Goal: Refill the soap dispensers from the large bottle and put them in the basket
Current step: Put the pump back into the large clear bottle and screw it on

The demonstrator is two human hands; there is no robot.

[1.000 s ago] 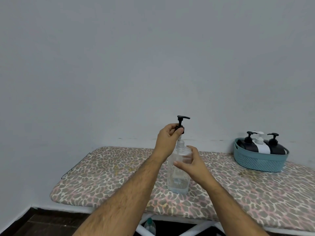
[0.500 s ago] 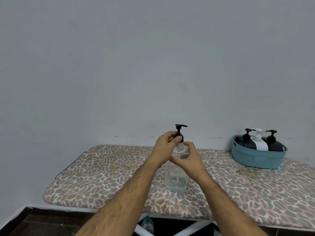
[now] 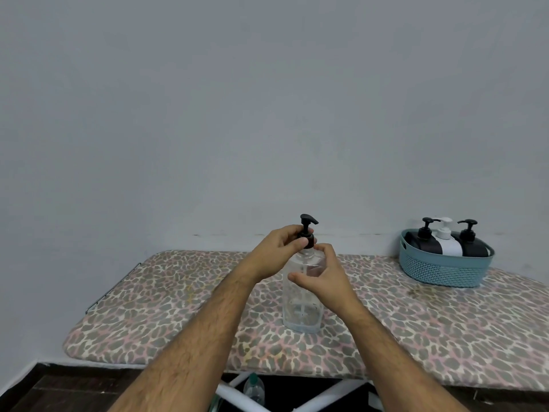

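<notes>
Against the grey wall, our leopard-print ironing board [image 3: 154, 295] carries a clear soap dispenser [image 3: 302, 304] standing upright. Our left hand [image 3: 277, 251] pinches its black pump collar [image 3: 307, 240]; our right hand [image 3: 323, 273] curls round the shoulder. Three dispensers [image 3: 444, 242] sit in the teal basket [image 3: 442, 270] far right.

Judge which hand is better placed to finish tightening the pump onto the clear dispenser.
Left. The left hand already pinches the black pump collar atop the clear dispenser, so it can likely twist. The right hand wraps the dispenser's shoulder, better suited to bracing it on the board.
</notes>
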